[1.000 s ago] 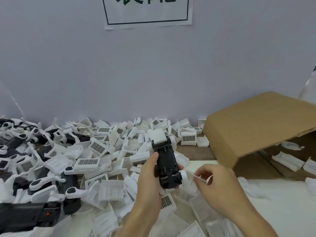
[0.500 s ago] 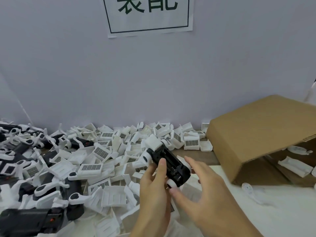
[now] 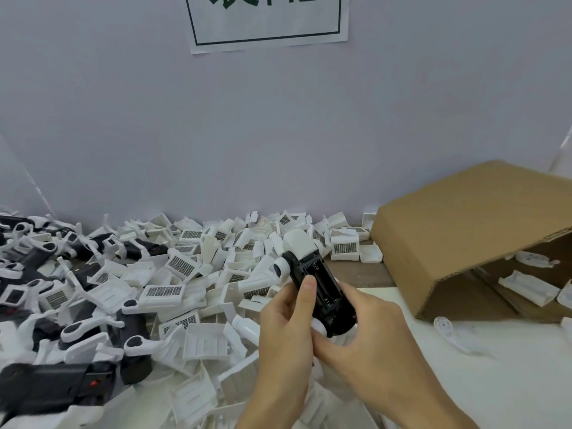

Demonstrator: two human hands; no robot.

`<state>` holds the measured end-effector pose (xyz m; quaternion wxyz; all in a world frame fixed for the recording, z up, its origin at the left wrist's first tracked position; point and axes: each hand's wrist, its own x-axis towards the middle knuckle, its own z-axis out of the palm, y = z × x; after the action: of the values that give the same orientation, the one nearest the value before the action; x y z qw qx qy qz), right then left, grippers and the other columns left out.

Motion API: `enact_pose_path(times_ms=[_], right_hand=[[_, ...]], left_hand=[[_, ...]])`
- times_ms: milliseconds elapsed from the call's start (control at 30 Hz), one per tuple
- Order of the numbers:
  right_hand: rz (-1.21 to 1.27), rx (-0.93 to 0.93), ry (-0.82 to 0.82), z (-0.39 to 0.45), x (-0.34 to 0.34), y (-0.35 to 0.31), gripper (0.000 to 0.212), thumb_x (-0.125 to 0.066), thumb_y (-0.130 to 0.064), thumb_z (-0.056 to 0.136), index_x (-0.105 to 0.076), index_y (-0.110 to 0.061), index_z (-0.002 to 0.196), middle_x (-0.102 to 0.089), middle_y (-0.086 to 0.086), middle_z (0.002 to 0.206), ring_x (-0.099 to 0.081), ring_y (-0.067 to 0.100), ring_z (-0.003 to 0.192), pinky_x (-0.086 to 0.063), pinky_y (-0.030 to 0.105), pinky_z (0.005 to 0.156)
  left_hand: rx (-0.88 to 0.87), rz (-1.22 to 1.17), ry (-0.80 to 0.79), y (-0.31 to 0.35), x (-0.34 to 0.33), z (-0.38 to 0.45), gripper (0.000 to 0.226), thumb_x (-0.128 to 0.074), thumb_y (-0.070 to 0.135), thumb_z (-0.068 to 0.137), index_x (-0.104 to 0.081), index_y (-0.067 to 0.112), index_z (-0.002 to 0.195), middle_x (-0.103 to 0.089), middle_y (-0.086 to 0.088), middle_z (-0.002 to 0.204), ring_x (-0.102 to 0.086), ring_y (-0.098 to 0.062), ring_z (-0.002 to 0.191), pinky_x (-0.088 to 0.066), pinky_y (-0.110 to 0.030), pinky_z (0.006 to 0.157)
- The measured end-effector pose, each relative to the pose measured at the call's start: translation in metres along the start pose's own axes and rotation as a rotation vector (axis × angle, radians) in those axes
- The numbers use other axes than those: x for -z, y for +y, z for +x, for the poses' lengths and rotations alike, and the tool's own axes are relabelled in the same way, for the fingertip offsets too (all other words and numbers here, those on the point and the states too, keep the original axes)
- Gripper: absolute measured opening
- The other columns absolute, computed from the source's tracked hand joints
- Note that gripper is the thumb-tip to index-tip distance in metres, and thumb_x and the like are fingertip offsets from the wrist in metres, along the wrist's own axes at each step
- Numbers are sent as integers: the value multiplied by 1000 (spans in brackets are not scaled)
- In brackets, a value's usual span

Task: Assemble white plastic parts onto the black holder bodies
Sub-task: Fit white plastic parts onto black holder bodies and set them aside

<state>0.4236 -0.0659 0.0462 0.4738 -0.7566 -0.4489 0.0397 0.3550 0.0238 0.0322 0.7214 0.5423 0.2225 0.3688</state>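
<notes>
Head view: loose white plastic parts point(image 3: 173, 292) heap the worktop's left. The left hand point(image 3: 286, 332) grips the black holder body point(image 3: 322, 292) held above them; the right hand point(image 3: 371, 335) pinches its lower end. Best steady the body, press squarely.

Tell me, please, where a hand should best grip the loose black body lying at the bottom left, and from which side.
Probably across the long flat sides of the black body, at mid-length and from above. It lies flat and lengthwise with its top uncovered, while white parts crowd its right end.
</notes>
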Motion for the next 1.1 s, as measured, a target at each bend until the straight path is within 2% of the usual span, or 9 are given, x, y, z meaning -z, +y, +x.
enact_pose_path(times_ms=[100, 200, 500, 633, 733, 833, 933, 1033, 1100], right_hand=[[-33, 6, 49, 0, 4, -3, 29, -74, -53, 70, -66, -36, 92, -68, -18, 77, -62, 3, 77, -44, 16, 60], [-62, -5, 81, -1, 5, -6, 26, -75, -53, 68, -63, -35, 83, -64, -24, 73, -59, 3, 72, -40, 16, 58], [-106, -10, 101, 0, 4, -6, 29, -73, -57, 67, -61, -33, 79, -61, -23, 70, -57, 7, 71, -39, 19, 57], [-143, -2, 105, 1, 5, -3, 37, -71, -62, 64, -58, -27, 70, -61, -16, 63, -55, 10, 65, -38, 21, 54], [-124, -6, 102, 1, 6, -1, 39, -65, -64, 62, -59, -27, 68, -62, -17, 63, -57, 8, 63, -41, 20, 54], [-58, -20, 54, 0, 5, 3, 33, -70, -56, 68, -63, -25, 73, -66, -11, 66, -61, 8, 64, -45, 19, 53], [-8, 0, 16, 0, 5, 6, 24, -75, -45, 75, -67, -24, 83, -68, -8, 73, -64, 9, 72, -53, 29, 63], [50, 27, -37, -2, 5, 8, 26, -70, -48, 81, -68, -26, 96, -71, -10, 85, -66, 8, 83, -55, 33, 73], [93, 58, -69, -3, 7, 10, 25, -64, -47, 85, -68, -32, 104, -71, -13, 92, -65, 6, 91, -54, 28, 77]], left_hand=[[-14, 18, -14, 1, -2, -1, 41, -64, 58, 76, -79, 28, 100, -78, -2, 103, -72, -22, 105, -49, -59, 103], [-26, 36, -4, 0, -4, 0, 38, -65, 61, 80, -79, 30, 98, -78, 0, 102, -72, -21, 105, -50, -56, 103], [-61, 23, -23, -5, -3, 4, 34, -68, 63, 84, -78, 32, 96, -78, -1, 102, -73, -18, 103, -52, -51, 102], [-77, 32, -40, -9, -1, 6, 47, -64, 68, 71, -78, 34, 100, -78, 1, 104, -73, -18, 105, -52, -50, 101], [-93, 50, -38, -11, -1, 6, 38, -65, 63, 77, -78, 34, 97, -78, 1, 102, -73, -17, 101, -54, -48, 99], [-91, 65, -32, -12, 0, 7, 31, -63, 57, 83, -77, 34, 96, -78, 2, 102, -73, -15, 103, -53, -47, 100], [-83, 68, -48, -12, 2, 8, 42, -64, 63, 78, -77, 31, 101, -78, -1, 106, -71, -19, 108, -50, -51, 104], [-85, 49, -43, -11, 4, 9, 31, -64, 54, 87, -78, 29, 100, -77, -4, 107, -71, -20, 108, -50, -50, 104], [-83, 38, -41, -10, 5, 8, 27, -62, 47, 94, -77, 27, 102, -77, -2, 108, -71, -20, 108, -52, -49, 102]])
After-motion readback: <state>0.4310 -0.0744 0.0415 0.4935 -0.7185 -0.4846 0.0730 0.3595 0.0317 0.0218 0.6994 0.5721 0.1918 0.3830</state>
